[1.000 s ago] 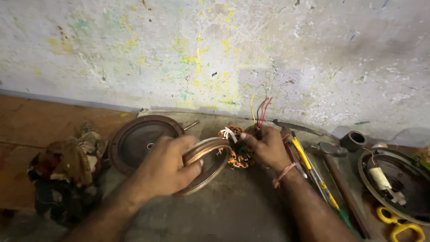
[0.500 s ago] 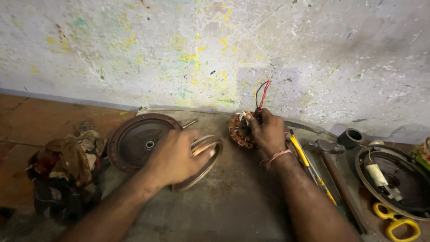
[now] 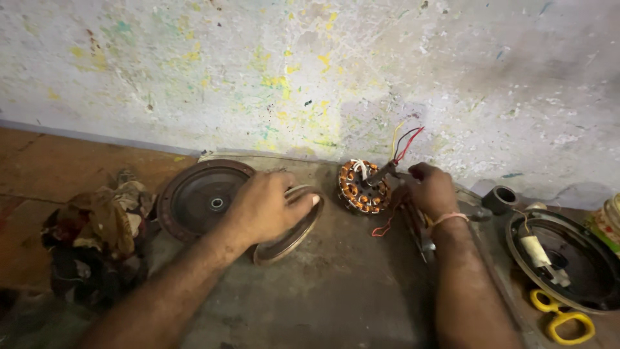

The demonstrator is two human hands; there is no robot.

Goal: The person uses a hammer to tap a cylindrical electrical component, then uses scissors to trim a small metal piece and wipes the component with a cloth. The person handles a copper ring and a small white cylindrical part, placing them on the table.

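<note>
While the left hand (image 3: 261,207) clasps the metal ring (image 3: 290,226), the right hand's (image 3: 429,190) grip pinches the stator (image 3: 363,187).

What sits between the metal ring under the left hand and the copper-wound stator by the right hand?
Head view: only bare grey work surface separates the metal ring from the copper-wound stator. The left hand rests on the ring; the right hand is beside the stator.

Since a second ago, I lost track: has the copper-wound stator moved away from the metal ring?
Yes. The copper-wound stator, in the right hand, then sat against the metal ring under the left hand; now it stands apart, rightward, nearer the wall.
</note>
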